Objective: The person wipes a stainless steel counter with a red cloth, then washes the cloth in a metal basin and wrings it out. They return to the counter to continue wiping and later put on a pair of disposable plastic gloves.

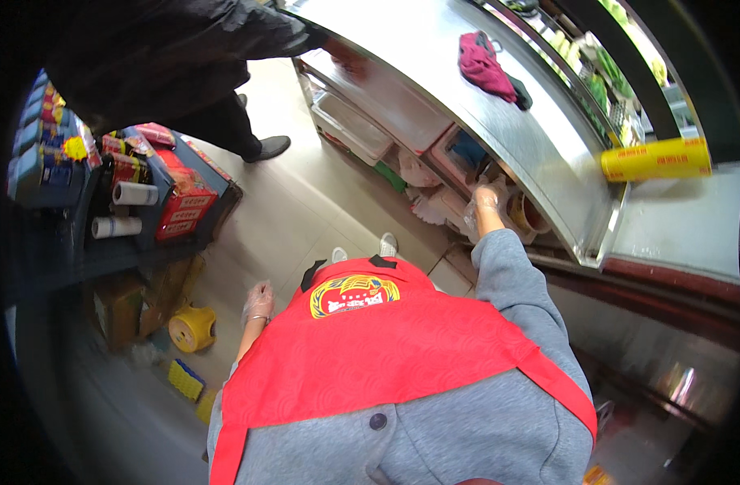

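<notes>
My left hand [259, 301], in a clear plastic glove, hangs beside the red apron [370, 357] over the tiled floor; nothing shows in it. My right hand [486, 199], also in a clear glove, reaches onto the shelf under the steel counter [528, 139]. Its fingertips are hidden among the things there, so I cannot tell whether it grips anything. Close by are a container with something blue [467, 147] inside and a round tub [521, 212]. Lidded plastic bins [352, 127] stand further along the shelves. On the counter top lies a crumpled magenta and dark cloth [485, 66].
A person in dark clothes [182, 73] stands at the upper left, one arm at the counter. Shelves with red packages [185, 206] and white rolls [135, 194] are at the left, above a yellow stool [191, 328]. A yellow film roll [655, 160] lies at the counter's right end.
</notes>
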Demonstrator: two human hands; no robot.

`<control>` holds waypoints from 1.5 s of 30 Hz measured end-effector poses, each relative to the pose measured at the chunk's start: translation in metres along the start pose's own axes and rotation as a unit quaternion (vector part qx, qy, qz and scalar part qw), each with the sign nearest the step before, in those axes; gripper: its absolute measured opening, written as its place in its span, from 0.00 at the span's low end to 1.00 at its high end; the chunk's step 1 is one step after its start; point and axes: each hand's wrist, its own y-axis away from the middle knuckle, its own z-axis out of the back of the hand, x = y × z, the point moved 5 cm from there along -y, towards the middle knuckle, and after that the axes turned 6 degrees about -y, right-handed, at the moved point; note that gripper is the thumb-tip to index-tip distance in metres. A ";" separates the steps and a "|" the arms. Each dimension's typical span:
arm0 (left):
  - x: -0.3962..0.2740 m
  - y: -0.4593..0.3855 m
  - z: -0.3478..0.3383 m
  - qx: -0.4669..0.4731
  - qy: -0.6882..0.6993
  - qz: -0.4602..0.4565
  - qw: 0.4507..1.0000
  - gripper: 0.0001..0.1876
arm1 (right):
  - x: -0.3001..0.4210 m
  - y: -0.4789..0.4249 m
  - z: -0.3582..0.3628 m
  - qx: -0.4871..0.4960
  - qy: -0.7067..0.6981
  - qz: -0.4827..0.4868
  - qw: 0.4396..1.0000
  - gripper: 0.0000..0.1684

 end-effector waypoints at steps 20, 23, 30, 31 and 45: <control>0.028 0.064 -0.045 0.042 0.030 0.169 0.984 0.21 | -0.017 -0.064 -0.051 0.241 0.241 0.145 0.929 0.17; 0.028 0.070 -0.057 0.041 0.062 0.158 0.985 0.21 | 0.064 -0.009 0.003 0.247 0.227 0.049 0.941 0.20; -0.029 0.055 -0.048 0.022 0.035 0.139 0.989 0.20 | 0.132 0.099 0.045 0.384 -0.048 0.443 0.809 0.14; -0.038 0.055 -0.044 0.023 0.042 0.127 0.991 0.20 | 0.155 0.098 0.071 0.362 -0.096 0.441 0.816 0.15; -0.071 0.054 -0.042 -0.047 0.123 0.125 0.983 0.17 | 0.294 -0.099 0.033 0.058 0.148 0.376 0.913 0.38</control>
